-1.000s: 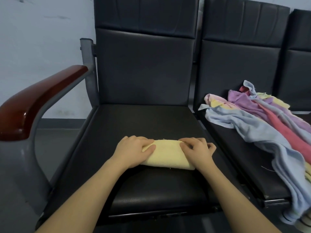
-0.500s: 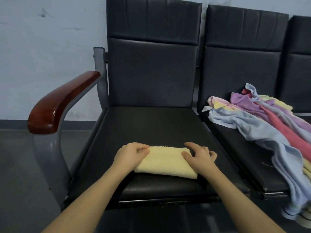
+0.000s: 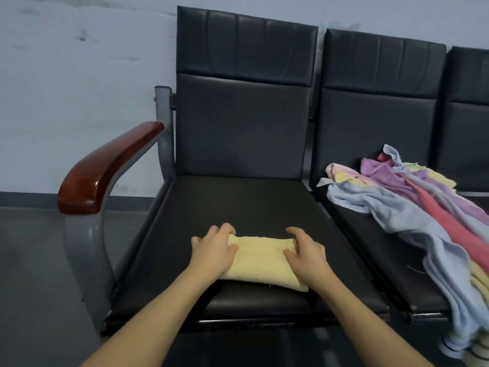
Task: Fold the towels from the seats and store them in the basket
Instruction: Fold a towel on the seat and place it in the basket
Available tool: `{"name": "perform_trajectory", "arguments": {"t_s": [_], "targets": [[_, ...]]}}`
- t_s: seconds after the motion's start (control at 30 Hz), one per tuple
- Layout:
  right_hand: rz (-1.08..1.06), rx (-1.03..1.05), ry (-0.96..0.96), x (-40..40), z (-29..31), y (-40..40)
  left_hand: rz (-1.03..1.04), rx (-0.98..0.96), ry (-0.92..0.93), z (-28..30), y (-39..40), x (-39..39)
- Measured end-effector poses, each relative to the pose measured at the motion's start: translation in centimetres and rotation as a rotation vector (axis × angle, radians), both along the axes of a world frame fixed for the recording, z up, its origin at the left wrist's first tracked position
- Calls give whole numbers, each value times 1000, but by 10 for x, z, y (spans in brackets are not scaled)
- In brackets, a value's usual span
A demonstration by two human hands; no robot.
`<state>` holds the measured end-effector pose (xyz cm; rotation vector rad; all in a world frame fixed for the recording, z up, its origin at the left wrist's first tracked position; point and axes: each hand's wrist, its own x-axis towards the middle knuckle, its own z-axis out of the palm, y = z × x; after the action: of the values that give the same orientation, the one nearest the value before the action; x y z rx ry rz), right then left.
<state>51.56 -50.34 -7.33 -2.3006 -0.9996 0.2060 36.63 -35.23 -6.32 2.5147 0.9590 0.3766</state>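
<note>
A folded pale yellow towel (image 3: pixel 260 260) lies near the front edge of the left black seat (image 3: pixel 238 202). My left hand (image 3: pixel 213 251) holds its left end, fingers curled over the far edge and thumb on top. My right hand (image 3: pixel 304 254) holds the right end the same way, with the thumb on the upper face. A loose pile of towels (image 3: pixel 397 202) in blue, pink, purple, yellow and red lies on the neighbouring seat (image 3: pixel 370 247) and hangs over its front edge. No basket is in view.
A red-brown wooden armrest (image 3: pixel 105 168) on a grey metal frame stands left of the seat. Black backrests and a pale wall rise behind. Dark grey floor (image 3: pixel 31 287) lies to the left and in front.
My hands have slid from the top of the yellow towel outward to its two ends. The towel stays on the seat. My head has drawn back, so the seats look farther off.
</note>
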Motion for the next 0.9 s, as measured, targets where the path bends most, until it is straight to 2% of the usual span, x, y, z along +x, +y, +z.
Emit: {"name": "perform_trajectory", "arguments": {"t_s": [0.1,0.23,0.43,0.57,0.7,0.9], "targets": [[32,90,13,-5,1,-5,0,-55,-108,2,-5,-4],[79,252,-78,-14,10,-10,47,-135,-320,14,-9,-14],[118,505,-109,-38,40,-4,77,69,-451,55,-13,-42],[195,644,-72,-68,60,10,147,194,-470,89,-10,-68],[298,693,-40,-105,70,31,200,302,-470,99,-2,-115],[504,680,-48,-179,74,94,432,313,-527,82,34,-213]]}}
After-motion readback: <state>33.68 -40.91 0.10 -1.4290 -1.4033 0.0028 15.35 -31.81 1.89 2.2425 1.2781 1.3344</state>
